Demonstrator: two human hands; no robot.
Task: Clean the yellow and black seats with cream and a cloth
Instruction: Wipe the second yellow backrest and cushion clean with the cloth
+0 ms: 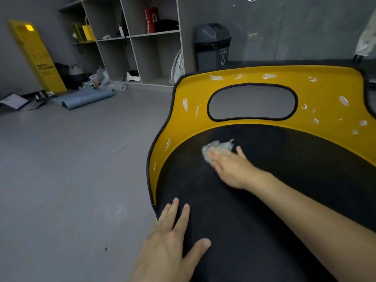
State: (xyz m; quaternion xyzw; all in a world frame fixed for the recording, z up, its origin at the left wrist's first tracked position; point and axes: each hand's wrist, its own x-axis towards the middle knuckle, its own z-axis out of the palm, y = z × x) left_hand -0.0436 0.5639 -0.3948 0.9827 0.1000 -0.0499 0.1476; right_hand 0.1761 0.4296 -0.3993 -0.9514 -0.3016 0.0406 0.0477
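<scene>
- While the right hand (232,167) lies flat on the cloth (218,146), fingers straight and pressing it onto the black cushion (264,210), I read that hand as spread, not gripping. It is motion-blurred, so finger detail is soft.
- The left hand (173,237) is palm down with fingers straight and spread wide, resting on the cushion's near left edge. It holds nothing.
- The seat fills the right half of my view, with grey floor (71,169) to its left. Its right side is cut by the frame edge.
- The glossy yellow shell (325,88) curves round the matte black cushion. A thin black trim runs along the outer rim, and the backrest has an oval cut-out (252,101) rimmed in black.
- White cream (216,77) sits in separate dabs and streaks on the shell: along the top edge, down the left side, and in a cluster on the right.
- The cloth is small, pale grey-green and crumpled. It lies at the cushion's rear, just below the yellow band under the cut-out.
- I see a faint grey haze on the cushion near the cloth.
- Behind are a grey shelf unit (142,37), a dark bin (212,45), a leaning yellow sign (36,55) and a blue mat (83,98) on the floor.
</scene>
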